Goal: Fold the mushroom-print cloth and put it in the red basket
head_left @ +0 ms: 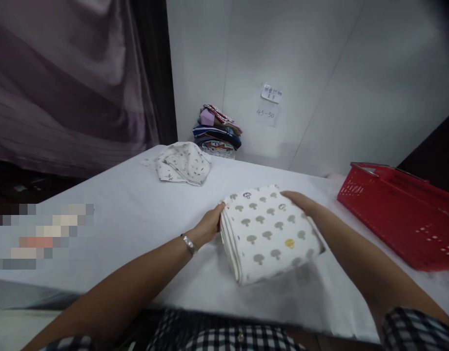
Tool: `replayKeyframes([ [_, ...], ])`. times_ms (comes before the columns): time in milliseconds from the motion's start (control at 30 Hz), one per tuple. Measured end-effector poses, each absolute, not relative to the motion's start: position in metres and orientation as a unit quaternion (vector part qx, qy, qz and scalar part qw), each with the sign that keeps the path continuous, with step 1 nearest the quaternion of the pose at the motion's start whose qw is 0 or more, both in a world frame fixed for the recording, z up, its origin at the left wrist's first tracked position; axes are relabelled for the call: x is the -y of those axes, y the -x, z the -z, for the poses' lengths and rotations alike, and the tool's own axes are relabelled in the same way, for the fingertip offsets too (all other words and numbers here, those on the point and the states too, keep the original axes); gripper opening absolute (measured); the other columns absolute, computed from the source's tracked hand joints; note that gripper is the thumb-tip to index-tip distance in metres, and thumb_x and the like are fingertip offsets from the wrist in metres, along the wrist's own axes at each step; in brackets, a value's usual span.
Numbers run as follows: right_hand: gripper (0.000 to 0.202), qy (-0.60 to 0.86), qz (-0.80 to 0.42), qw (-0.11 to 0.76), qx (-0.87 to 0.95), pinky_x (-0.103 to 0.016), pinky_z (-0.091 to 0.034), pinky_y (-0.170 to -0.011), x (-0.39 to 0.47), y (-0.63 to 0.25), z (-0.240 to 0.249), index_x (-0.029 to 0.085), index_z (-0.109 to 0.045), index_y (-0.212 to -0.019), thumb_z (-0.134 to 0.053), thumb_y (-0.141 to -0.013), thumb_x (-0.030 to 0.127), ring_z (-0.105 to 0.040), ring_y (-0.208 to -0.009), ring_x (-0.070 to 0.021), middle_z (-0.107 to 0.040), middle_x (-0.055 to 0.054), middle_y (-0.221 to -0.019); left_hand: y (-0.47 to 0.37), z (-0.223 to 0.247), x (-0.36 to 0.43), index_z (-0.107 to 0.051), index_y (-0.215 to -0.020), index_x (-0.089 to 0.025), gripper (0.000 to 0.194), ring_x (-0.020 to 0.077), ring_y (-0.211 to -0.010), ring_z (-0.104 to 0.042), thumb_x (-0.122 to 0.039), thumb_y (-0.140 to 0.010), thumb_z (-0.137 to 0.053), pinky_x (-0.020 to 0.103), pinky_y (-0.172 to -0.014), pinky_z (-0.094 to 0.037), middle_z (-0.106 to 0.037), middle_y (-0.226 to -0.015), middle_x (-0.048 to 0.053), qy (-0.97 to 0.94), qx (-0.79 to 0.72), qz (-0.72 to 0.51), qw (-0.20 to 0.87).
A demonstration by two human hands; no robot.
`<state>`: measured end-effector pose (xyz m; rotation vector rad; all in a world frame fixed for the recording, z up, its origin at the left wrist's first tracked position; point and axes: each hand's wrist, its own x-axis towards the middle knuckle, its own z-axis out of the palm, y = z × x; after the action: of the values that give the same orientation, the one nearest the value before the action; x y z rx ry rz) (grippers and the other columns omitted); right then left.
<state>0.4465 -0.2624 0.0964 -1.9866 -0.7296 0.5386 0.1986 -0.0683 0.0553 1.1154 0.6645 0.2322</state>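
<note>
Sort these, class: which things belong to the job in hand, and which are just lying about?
In the job: folded mushroom-print cloth; left hand gripping one edge; right hand at its far side; white tabletop beneath.

Apparently lying about: crumpled printed cloth; pile of folded fabrics; red basket.

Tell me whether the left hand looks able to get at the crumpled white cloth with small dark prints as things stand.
Probably yes, though the left hand would first have to release the folded white mushroom-print fabric; no object shows between that hand and the crumpled cloth.
</note>
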Motion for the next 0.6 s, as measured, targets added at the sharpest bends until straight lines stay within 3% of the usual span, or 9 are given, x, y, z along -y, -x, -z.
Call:
replayKeyframes([
  [100,0.050,0.833,-0.284,0.399,0.256,-0.041,-0.055,-0.066,0.246,-0.445,-0.058,0.014,-0.065,-0.099,-0.059,-0.073,0.056,-0.067,-0.075,-0.0255,-0.070,-0.014,-0.091,-0.199,-0.032,0.059,-0.059,-0.098,-0.015,0.045,0.0214,-0.100,-0.060,-0.055,-0.082,-0.047,0.031,-0.082,-0.050,-0.061,-0.117,0.013,-0.487,-0.337,-0.058,0.804],
  [200,0.068,0.857,-0.284,0.362,0.233,-0.041,-0.055,-0.066,0.241,-0.445,-0.042,0.020,-0.054,-0.121,-0.062,-0.068,0.061,-0.066,-0.081,-0.0251,-0.065,-0.015,-0.108,-0.199,-0.025,0.052,-0.058,-0.103,-0.015,0.057,0.0236,-0.107,-0.058,-0.065,-0.079,-0.043,0.033,-0.086,-0.050,-0.058,-0.123,0.014,-0.496,-0.310,-0.025,0.811],
  [267,0.077,0.862,-0.283,0.354,0.228,-0.039,-0.055,-0.067,0.241,-0.447,-0.042,0.022,-0.046,-0.130,-0.064,-0.067,0.062,-0.066,-0.083,-0.0245,-0.063,-0.015,-0.112,-0.200,-0.025,0.052,-0.057,-0.106,-0.014,0.055,0.0251,-0.107,-0.058,-0.060,-0.076,-0.054,0.035,-0.085,-0.050,-0.059,-0.121,0.015,-0.512,-0.293,-0.032,0.807],
  [400,0.083,0.855,-0.264,0.380,0.232,-0.033,-0.055,-0.069,0.242,-0.452,-0.044,0.021,-0.035,-0.138,-0.063,-0.070,0.059,-0.066,-0.085,-0.0225,-0.058,-0.015,-0.119,-0.207,-0.021,0.054,-0.056,-0.107,-0.015,0.048,0.0252,-0.103,-0.059,-0.033,-0.066,-0.073,0.032,-0.083,-0.048,-0.063,-0.113,0.013,-0.565,-0.301,-0.136,0.756],
  [500,0.076,0.897,-0.190,0.309,0.253,-0.037,-0.050,-0.081,0.240,-0.456,-0.036,0.016,-0.040,-0.135,-0.061,-0.074,0.054,-0.062,-0.096,-0.0259,-0.056,-0.016,-0.122,-0.215,-0.014,0.053,-0.056,-0.103,-0.014,0.043,0.0252,-0.100,-0.059,-0.029,-0.066,-0.072,0.031,-0.080,-0.047,-0.063,-0.110,0.013,-0.569,-0.330,-0.157,0.737],
  [600,0.066,0.918,-0.120,0.247,0.285,-0.044,-0.038,-0.097,0.235,-0.456,-0.030,0.013,-0.049,-0.129,-0.063,-0.073,0.045,-0.052,-0.112,-0.0312,-0.054,-0.017,-0.125,-0.219,-0.008,0.050,-0.056,-0.102,-0.012,0.047,0.0259,-0.093,-0.060,-0.032,-0.064,-0.073,0.032,-0.073,-0.048,-0.064,-0.107,0.015,-0.557,-0.342,-0.134,0.745],
])
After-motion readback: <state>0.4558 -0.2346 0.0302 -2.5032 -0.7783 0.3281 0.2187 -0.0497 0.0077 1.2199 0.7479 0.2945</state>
